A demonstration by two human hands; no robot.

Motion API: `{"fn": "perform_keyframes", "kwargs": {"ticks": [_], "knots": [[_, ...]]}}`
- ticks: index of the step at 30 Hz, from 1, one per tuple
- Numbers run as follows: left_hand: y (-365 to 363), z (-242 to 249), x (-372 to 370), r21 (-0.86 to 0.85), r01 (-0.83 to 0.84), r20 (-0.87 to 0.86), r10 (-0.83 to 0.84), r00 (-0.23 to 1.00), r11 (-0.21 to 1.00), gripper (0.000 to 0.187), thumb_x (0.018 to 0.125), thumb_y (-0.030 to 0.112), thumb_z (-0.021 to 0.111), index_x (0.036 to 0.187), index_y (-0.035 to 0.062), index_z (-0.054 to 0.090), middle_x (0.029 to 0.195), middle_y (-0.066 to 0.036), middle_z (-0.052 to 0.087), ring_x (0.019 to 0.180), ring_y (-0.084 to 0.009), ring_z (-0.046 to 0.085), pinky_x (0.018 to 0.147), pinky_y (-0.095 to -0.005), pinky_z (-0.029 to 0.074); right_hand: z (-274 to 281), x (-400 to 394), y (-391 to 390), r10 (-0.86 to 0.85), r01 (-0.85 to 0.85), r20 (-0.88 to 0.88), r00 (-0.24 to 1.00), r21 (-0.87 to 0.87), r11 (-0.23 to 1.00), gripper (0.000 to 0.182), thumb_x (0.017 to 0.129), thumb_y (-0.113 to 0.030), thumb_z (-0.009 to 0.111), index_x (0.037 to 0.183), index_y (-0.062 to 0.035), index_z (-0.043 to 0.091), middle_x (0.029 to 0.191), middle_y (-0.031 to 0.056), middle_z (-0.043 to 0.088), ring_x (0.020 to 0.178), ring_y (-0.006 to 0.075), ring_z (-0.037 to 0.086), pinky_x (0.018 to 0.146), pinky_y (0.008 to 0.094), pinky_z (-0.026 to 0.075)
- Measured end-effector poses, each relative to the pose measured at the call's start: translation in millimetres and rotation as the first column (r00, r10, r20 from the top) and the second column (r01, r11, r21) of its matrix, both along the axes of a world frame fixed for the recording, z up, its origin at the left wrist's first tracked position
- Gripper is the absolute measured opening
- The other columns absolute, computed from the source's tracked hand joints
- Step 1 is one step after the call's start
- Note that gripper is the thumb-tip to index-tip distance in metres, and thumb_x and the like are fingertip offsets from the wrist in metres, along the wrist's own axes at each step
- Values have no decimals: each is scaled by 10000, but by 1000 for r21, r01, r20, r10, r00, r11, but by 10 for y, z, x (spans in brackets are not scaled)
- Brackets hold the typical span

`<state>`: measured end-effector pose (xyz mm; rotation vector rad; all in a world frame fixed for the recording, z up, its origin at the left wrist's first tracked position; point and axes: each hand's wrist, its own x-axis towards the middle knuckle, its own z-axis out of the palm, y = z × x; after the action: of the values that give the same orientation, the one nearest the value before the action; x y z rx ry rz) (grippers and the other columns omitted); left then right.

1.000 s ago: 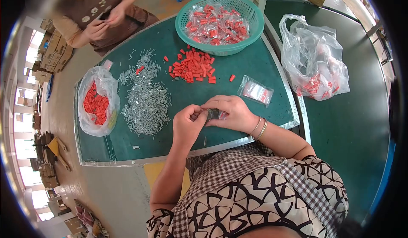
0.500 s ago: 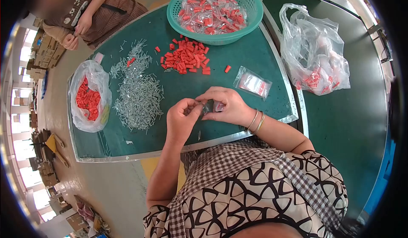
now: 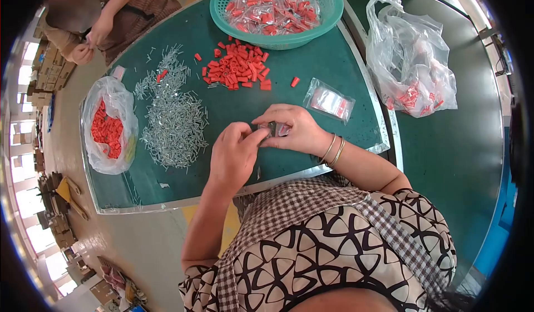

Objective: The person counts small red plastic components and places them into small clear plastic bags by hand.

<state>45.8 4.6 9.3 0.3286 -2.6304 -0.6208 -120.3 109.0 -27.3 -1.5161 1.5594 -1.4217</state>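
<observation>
Between my two hands is a small clear plastic bag (image 3: 282, 129) with reddish print, held above the front part of the green table (image 3: 233, 106). My right hand (image 3: 300, 131) pinches it from the right, thumb below and fingers above. From the left, my left hand (image 3: 235, 151) has thumb and fingers closed at the bag's edge; whether something small is also in those fingers is hidden. Beyond my hands lies a heap of red plastic caps (image 3: 236, 67). To the left spreads a pile of small metal screws or nails (image 3: 175, 125). A flat stack of clear bags (image 3: 329, 101) rests to the right.
At the back stands a green basket (image 3: 219, 12) of filled packets. A plastic bag of red pieces (image 3: 129, 109) sits at the left edge. Another plastic bag (image 3: 384, 61) lies on the right-hand surface. A co-worker (image 3: 136, 8) works across the table at far left.
My left fingers have moved up and in against the bag, hiding more of it. The view has shifted slightly, and the co-worker's head has come lower.
</observation>
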Motion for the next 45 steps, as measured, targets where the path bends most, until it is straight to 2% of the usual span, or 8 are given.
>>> {"fn": "perform_keyframes", "kwargs": {"ticks": [4,13,16,17,22,26,31,45], "knots": [[-105,20,-40,-159,89,44,-83,996,983,200,735,25,705,919,90,661,844,-54,504,756,-243,577,649,-380,492,6,11,-3,81,-82,26,996,73,994,389,703,-145,810,1072,-92,700,941,61,659,813,216,638,702,310,537],[-132,-94,21,119,7,-68,1,998,993,210,707,25,749,856,88,615,826,-58,512,731,-258,572,610,-385,473,-92,-6,-42,196,-241,344,918,91,966,391,745,-200,824,1086,-63,691,965,35,680,820,117,612,735,273,518],[-81,-108,4,160,-10,-85,23,996,987,194,726,30,741,864,92,619,826,-63,522,740,-273,576,617,-390,474,-77,-52,-15,151,-252,348,925,268,930,376,766,-214,822,1076,-49,687,958,33,679,853,95,608,762,257,502],[-88,-132,6,154,1,-78,11,997,988,183,735,45,739,870,96,626,834,-72,527,754,-287,581,622,-395,476,-177,6,-19,168,-265,515,841,120,957,351,779,-171,820,1058,-15,676,903,16,643,841,91,581,747,250,484],[-93,-14,-1,110,8,10,-9,1000,994,134,767,58,734,867,76,647,835,-87,553,735,-294,593,623,-388,484,-204,-22,-23,172,-245,357,918,171,954,311,780,-184,821,1031,-41,706,915,31,670,837,117,614,734,277,513],[-86,65,17,174,-25,7,24,1000,984,113,785,63,726,868,77,652,832,-82,554,747,-294,593,636,-392,488,-53,-86,-33,95,-346,731,675,200,917,256,936,-156,654,1131,11,670,957,57,676,823,107,611,654,250,519],[-27,-58,60,-6,33,-114,-33,993,999,201,717,32,721,894,79,639,832,-69,538,739,-283,569,621,-411,455,-114,-86,-5,114,-439,763,637,237,867,223,960,-169,620,1061,24,669,915,58,666,769,100,611,613,225,512],[64,96,70,-89,75,155,-61,986,993,238,718,147,780,826,52,591,940,-90,514,871,-266,578,708,-385,486,-142,128,-26,-22,-221,544,839,378,899,174,938,-204,640,950,-34,674,819,-7,647,593,55,548,533,203,465]]}}
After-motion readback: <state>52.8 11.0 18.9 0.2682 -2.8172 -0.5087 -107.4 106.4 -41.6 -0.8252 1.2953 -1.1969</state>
